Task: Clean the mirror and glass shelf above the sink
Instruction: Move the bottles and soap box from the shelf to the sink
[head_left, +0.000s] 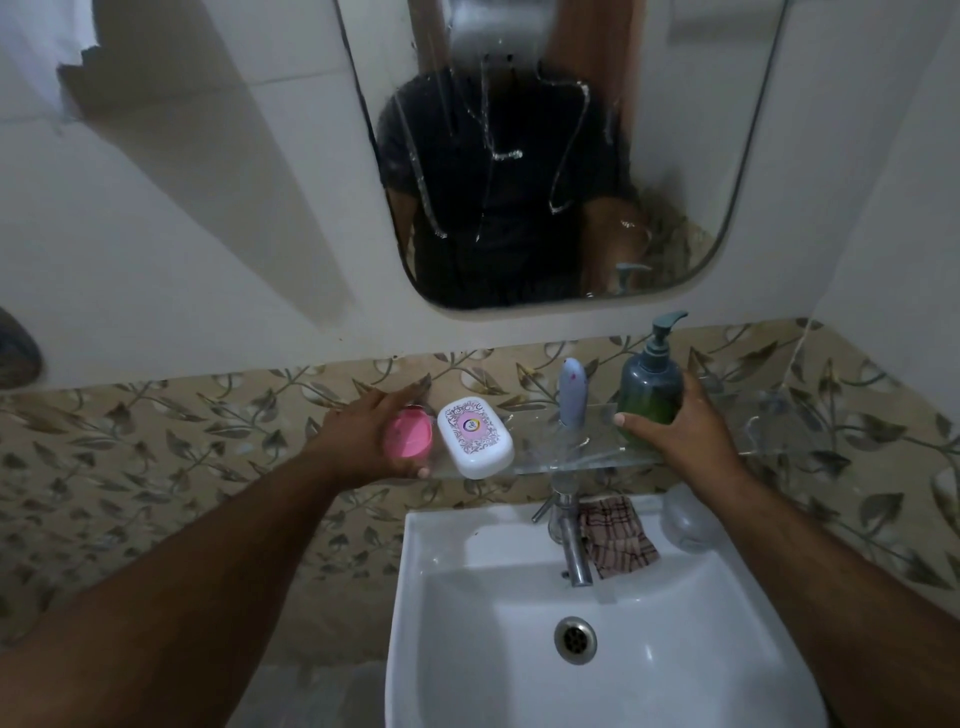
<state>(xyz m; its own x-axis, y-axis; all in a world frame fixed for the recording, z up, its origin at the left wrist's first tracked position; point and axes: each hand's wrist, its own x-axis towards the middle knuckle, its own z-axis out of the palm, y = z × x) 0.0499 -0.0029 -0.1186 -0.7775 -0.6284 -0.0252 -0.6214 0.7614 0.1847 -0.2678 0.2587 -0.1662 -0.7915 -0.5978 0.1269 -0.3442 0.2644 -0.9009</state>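
Observation:
The mirror (675, 156) hangs on the wall above, streaked with wavy lines of foam or liquid. Below it the glass shelf (571, 447) carries a white soap box (474, 435), a pale blue upright item (571, 395) and a green pump bottle (650, 395). My left hand (363, 436) is closed around a pink soap case (410, 434) at the shelf's left end. My right hand (670, 431) grips the pump bottle at its base, on the shelf's right part.
A white sink (467, 597) sits under the shelf with a metal tap (571, 540). A checked cloth (615, 535) lies on the sink rim beside the tap, and a clear rounded object (685, 519) rests at the rim's right corner. Leaf-patterned tiles cover the lower wall.

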